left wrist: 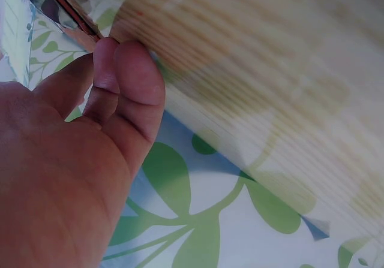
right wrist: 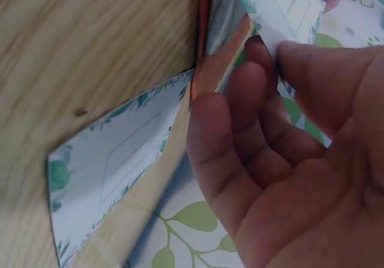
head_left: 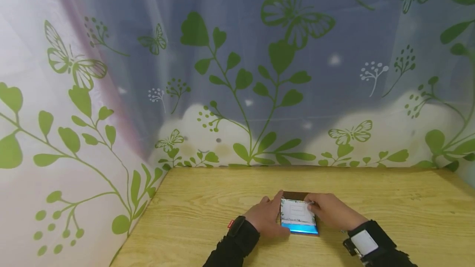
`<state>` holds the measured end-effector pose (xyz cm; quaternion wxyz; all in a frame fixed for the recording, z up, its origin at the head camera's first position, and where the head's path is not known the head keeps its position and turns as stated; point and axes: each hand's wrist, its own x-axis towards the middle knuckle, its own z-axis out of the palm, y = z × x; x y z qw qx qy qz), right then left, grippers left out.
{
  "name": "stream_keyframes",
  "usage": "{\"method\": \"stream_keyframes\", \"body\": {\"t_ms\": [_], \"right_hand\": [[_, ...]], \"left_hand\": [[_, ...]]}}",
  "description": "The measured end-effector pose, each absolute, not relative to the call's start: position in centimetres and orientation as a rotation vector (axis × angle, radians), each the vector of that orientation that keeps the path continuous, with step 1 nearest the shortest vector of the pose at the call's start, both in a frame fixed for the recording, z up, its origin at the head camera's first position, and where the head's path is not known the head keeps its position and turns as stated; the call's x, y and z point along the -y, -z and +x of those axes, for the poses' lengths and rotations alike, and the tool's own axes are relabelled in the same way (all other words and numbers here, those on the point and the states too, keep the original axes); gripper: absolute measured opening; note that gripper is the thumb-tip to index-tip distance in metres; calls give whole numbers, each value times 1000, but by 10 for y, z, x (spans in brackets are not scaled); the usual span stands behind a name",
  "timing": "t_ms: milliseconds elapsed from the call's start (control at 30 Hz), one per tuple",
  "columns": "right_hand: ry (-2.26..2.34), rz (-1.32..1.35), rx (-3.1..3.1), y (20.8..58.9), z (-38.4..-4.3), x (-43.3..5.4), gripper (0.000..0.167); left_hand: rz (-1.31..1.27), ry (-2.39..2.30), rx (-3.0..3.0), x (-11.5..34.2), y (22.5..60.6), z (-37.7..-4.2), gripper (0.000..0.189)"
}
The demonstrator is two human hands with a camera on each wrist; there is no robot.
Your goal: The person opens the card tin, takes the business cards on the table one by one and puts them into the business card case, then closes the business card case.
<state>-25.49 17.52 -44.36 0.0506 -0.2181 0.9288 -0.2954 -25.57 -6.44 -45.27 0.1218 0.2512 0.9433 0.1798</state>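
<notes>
A small flat square item (head_left: 295,195), dark brown along its far edge, lies between both hands in the head view. On it sits a white leaf-bordered card (head_left: 297,212), with a shiny blue strip (head_left: 300,229) nearest me. My left hand (head_left: 265,218) holds the item's left side, thumb at the near corner; its fingertips touch the dark and orange edge in the left wrist view. From the right, my right hand (head_left: 334,211) pinches the card's edge between thumb and fingers. In the right wrist view, another leaf-bordered white face (right wrist: 120,166) shows; whether it is a reflection I cannot tell.
Both hands are over a glossy wood-grain table (head_left: 208,193). A patterned curtain (head_left: 237,73) with green leaves and butterflies rises at its far edge, and more of it hangs along the left side. Black straps (head_left: 371,238) wrap both wrists.
</notes>
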Motion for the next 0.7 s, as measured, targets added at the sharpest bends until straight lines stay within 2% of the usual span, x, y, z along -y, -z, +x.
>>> {"method": "stream_keyframes", "body": {"t_ms": [267,700], "right_hand": [[852,-762,-2808,447,-257,-178,11],[807,-721,-2821,446,-257,-174,11]], "left_hand": [[735,-513,-2754,64,454,-257,105],[814,-505,-2743,66,453,-258,91]]}}
